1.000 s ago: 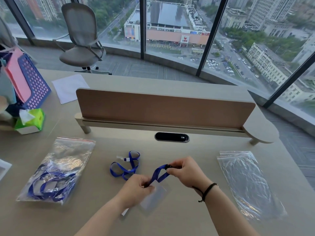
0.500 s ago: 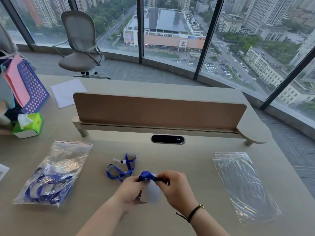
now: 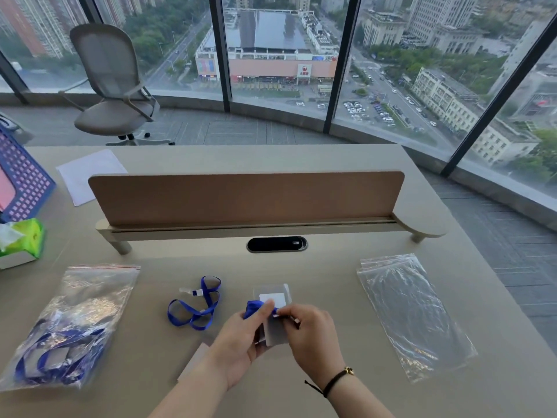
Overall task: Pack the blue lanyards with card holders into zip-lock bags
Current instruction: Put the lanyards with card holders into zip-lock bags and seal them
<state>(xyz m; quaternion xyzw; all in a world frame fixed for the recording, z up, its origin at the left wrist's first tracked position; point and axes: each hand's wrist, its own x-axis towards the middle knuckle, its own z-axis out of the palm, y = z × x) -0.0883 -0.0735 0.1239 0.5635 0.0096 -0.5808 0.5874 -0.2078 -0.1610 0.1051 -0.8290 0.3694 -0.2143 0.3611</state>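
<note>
Both hands meet at the desk's near middle. My left hand (image 3: 241, 339) pinches a bunched blue lanyard (image 3: 252, 307), and my right hand (image 3: 310, 336) grips the clear card holder (image 3: 275, 300) attached to it. A second blue lanyard (image 3: 194, 303) lies loose on the desk just left of my hands. On the left lies a zip-lock bag (image 3: 72, 324) filled with blue lanyards and card holders. Empty zip-lock bags (image 3: 413, 312) lie stacked flat on the right.
A low wooden divider screen (image 3: 247, 197) and a black cable port (image 3: 276, 244) stand behind the work area. A green tissue box (image 3: 21, 241), a blue basket (image 3: 24, 182) and a white sheet (image 3: 90, 173) are at left. An office chair (image 3: 111, 86) stands beyond the desk.
The lanyard strap, stretched between my hands a second ago, is now bunched into a small bundle against the card holder. My hands have come together.
</note>
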